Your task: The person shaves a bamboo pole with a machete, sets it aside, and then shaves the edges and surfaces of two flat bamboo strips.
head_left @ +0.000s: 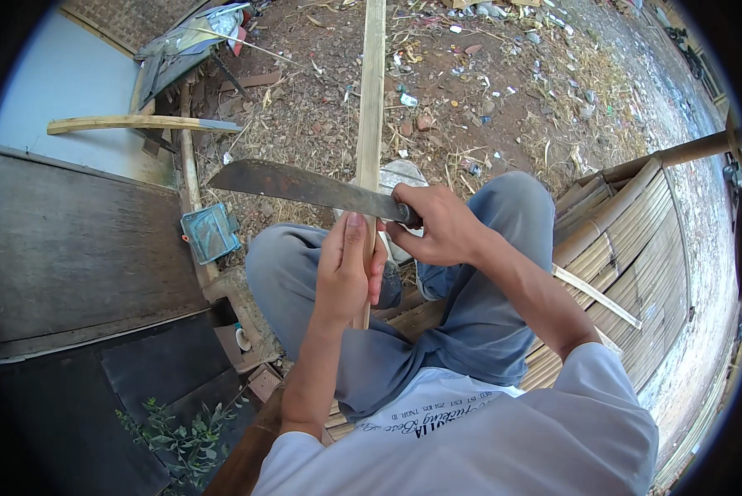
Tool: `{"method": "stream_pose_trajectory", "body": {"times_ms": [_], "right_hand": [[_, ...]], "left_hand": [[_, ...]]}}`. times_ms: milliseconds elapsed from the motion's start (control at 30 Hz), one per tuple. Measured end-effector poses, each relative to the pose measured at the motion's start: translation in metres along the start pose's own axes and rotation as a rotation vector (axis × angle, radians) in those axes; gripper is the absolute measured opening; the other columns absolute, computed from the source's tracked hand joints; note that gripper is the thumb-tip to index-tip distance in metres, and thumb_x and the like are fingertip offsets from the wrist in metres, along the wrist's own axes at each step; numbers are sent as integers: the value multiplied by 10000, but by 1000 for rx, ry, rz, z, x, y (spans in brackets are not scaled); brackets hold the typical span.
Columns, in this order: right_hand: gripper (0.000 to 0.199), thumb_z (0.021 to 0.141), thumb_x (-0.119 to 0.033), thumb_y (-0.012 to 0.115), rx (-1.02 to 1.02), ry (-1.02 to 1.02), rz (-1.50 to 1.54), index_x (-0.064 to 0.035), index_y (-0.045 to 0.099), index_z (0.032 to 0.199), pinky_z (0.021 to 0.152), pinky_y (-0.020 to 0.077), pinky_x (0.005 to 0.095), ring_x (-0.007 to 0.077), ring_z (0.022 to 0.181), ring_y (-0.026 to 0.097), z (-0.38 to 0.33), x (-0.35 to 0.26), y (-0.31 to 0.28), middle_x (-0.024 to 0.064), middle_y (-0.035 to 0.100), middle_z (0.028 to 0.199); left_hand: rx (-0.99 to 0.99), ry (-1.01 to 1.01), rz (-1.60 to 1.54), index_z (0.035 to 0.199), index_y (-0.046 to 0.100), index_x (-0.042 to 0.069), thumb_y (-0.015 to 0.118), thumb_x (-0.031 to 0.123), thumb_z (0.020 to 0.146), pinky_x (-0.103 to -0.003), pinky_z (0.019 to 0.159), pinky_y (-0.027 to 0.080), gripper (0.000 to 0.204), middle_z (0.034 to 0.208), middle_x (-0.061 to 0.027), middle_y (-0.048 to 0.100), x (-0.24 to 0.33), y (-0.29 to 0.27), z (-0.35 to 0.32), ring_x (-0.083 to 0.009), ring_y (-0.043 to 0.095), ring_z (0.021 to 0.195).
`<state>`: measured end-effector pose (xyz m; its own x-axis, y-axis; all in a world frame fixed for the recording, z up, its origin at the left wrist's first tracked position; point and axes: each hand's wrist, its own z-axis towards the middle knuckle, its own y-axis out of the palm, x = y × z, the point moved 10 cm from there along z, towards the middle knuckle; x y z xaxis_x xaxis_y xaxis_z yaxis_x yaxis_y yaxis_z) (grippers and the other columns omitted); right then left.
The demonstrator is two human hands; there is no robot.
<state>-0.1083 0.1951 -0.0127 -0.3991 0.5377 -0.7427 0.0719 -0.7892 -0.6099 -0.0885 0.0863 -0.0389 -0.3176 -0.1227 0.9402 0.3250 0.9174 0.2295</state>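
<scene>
Bamboo strip (372, 99) runs straight away from me, far end out over the littered dirt ground (503, 91), near end down betw my knees; my left hand (344, 269) is wrapped around its lower part, fingers closed on it, thumb lying up along the face. Right hand (439, 227) is clenched on the handle of the machete (305, 187), blade lying across the strip w/ the rusty broad end pointing to my left, edge meeting the strip just above my left thumb. I'm sitting on a bamboo slat platform (636, 240), legs in grey trousers (478, 322) crossed under the work. Judging from this, it's a shaving or splitting cut, so to do it well: keep the blade at a shallow angle to the strip, push away from me, not toward the thumb. Left hand should stay below the edge at all times, grip firm so the strip doesn't twist. Short controlled strokes, wrist locked, let the blade's weight work. Risk is a slip onto the left thumb or knee, as both sit close to the edge. Off to the left lie a small blue-green tin (210, 233), a loose curved plank (139, 124) and a dark board (73, 248); none near the blade.
</scene>
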Motion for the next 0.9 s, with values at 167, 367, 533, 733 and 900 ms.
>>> {"method": "stream_pose_trajectory", "body": {"times_ms": [167, 367, 533, 733, 900], "right_hand": [[279, 856, -126, 620, -9, 99, 359, -7, 502, 1080, 576, 432, 329, 154, 658, 540, -2, 19, -8, 56, 526, 735], [360, 971, -239, 524, 221, 299, 1352, -9, 451, 1239, 724, 535, 320, 106, 751, 552, 2, 23, -27, 34, 507, 804], [255, 948, -189, 540, 144, 450, 1027, -9, 518, 1127, 514, 433, 270, 99, 551, 477, -2, 54, -23, -18, 464, 666], [211, 822, -197, 651, 264, 214, 241, -13, 570, 758, 474, 326, 316, 117, 475, 365, -5, 28, -32, 12, 425, 526], [181, 776, -202, 655, 96, -16, -15, -37, 583, 796, 518, 414, 423, 359, 550, 546, 1, 0, -12, 153, 545, 581]], "left_hand": [[35, -9, -21, 988, 485, 38, 290, 370, 1032, -198, 315, 323, 388, 584, 3, 439, -4, -3, 0, -46, 374, 355], [76, 0, -25, 976, 469, 12, 303, 326, 1035, -208, 298, 318, 359, 560, 0, 404, -7, -7, 0, -54, 354, 357], [38, 10, -22, 983, 486, 48, 291, 363, 1033, -195, 315, 323, 373, 581, 10, 436, -7, -5, 1, -44, 376, 357], [45, 8, -4, 984, 489, 48, 295, 374, 1030, -193, 315, 328, 383, 583, 10, 433, -5, -4, 1, -41, 379, 359], [32, -9, -4, 984, 489, 45, 301, 397, 1026, -193, 315, 326, 401, 586, 11, 433, -8, -2, 0, -41, 375, 359]]}}
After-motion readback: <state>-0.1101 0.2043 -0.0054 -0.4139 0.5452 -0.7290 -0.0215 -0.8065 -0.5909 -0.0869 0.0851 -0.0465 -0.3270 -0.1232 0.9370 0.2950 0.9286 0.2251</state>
